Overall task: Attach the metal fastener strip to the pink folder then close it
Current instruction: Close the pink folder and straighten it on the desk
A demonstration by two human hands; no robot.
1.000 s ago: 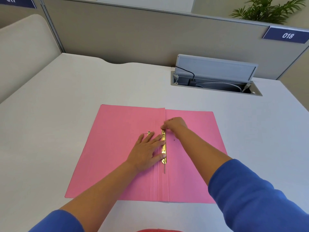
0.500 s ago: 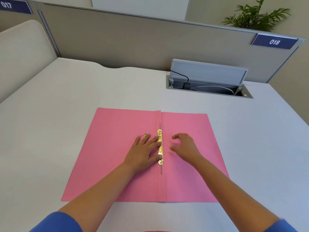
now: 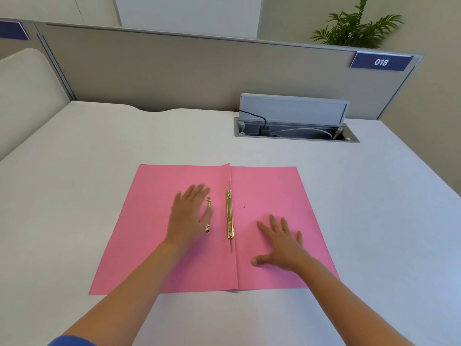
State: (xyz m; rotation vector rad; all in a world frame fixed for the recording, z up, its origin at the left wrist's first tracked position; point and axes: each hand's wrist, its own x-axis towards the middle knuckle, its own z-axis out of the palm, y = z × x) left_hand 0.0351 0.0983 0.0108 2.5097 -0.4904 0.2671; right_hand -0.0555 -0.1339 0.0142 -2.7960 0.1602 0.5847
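Observation:
The pink folder (image 3: 149, 233) lies open and flat on the white desk. A gold metal fastener strip (image 3: 229, 216) runs along its centre fold, with a thin prong sticking out at each end. A second small gold piece (image 3: 208, 217) lies just left of the strip, partly under my fingers. My left hand (image 3: 190, 216) hovers, blurred, over the left flap with fingers spread, holding nothing. My right hand (image 3: 282, 242) rests palm down on the right flap, fingers apart, clear of the strip.
A cable box (image 3: 294, 121) with its lid up and cords inside is set into the desk (image 3: 74, 171) at the back right. A beige partition (image 3: 174, 71) with a "018" label (image 3: 381, 62) closes off the far edge. A plant (image 3: 354, 26) stands behind it.
Both hands have come off the fastener strip. The left hand moved left onto the left flap, the right hand moved down and right onto the right flap. The camera tilted up.

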